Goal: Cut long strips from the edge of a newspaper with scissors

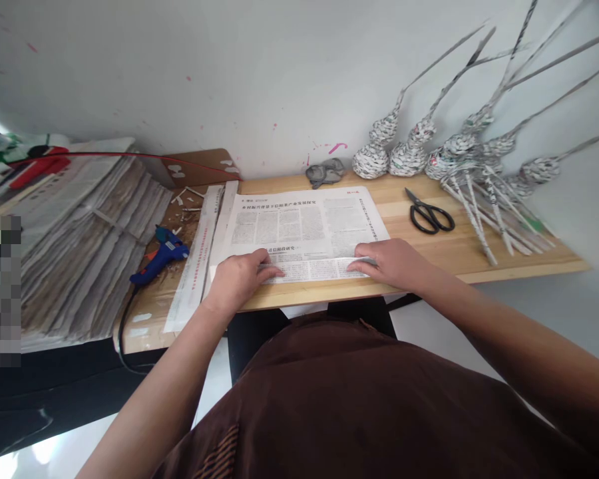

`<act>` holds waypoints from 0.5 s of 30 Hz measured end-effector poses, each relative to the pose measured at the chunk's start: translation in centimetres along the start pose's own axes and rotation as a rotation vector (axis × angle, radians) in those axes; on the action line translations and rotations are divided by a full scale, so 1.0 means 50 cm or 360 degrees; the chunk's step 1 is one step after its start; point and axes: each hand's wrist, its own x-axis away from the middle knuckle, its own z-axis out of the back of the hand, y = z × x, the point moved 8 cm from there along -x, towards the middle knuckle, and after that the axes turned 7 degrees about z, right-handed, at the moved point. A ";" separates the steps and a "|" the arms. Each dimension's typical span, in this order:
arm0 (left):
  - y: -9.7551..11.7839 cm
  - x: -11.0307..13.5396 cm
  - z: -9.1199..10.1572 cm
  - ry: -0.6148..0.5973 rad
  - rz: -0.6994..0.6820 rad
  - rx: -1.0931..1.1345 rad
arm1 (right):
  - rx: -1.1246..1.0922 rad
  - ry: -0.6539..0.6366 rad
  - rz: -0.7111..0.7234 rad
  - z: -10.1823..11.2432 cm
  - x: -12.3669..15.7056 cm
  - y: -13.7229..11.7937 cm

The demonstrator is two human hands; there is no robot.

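A newspaper sheet (299, 216) lies on the wooden table in front of me, its near edge folded up into a strip. My left hand (242, 273) pinches the left end of that fold between thumb and fingers. At the fold's right end, my right hand (387, 263) grips the paper the same way. Beside the sheet on the left lie long newspaper strips (194, 266). A pair of black-handled scissors (429, 213) rests to the right of the sheet, apart from my right hand.
At left are a tall newspaper stack (94, 233) and a blue glue gun (162, 256) with its cord. A grey cloth (325, 173) sits by the wall. Several woven paper gourds (374, 159) and rolled paper sticks (496, 213) occupy the table's right side (544, 265).
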 end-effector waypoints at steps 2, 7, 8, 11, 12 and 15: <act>0.003 0.001 0.000 0.0041 -0.0029 -0.0045 | 0.0033 0.0011 0.0032 -0.003 0.000 -0.001; 0.014 0.011 -0.001 0.0165 -0.0162 -0.0113 | 0.0119 0.0052 0.0067 -0.011 0.004 0.000; 0.016 0.012 -0.002 0.0178 -0.0180 -0.0115 | 0.0131 0.0054 0.0074 -0.013 0.004 -0.001; 0.018 0.013 -0.003 0.0196 -0.0193 -0.0113 | 0.0147 0.0069 0.0093 -0.016 0.006 -0.001; 0.018 0.014 -0.003 0.0205 -0.0194 -0.0112 | 0.0151 0.0076 0.0096 -0.016 0.006 -0.001; 0.015 0.017 0.000 0.0259 -0.0205 -0.0131 | 0.0164 0.0099 0.0091 -0.014 0.007 0.001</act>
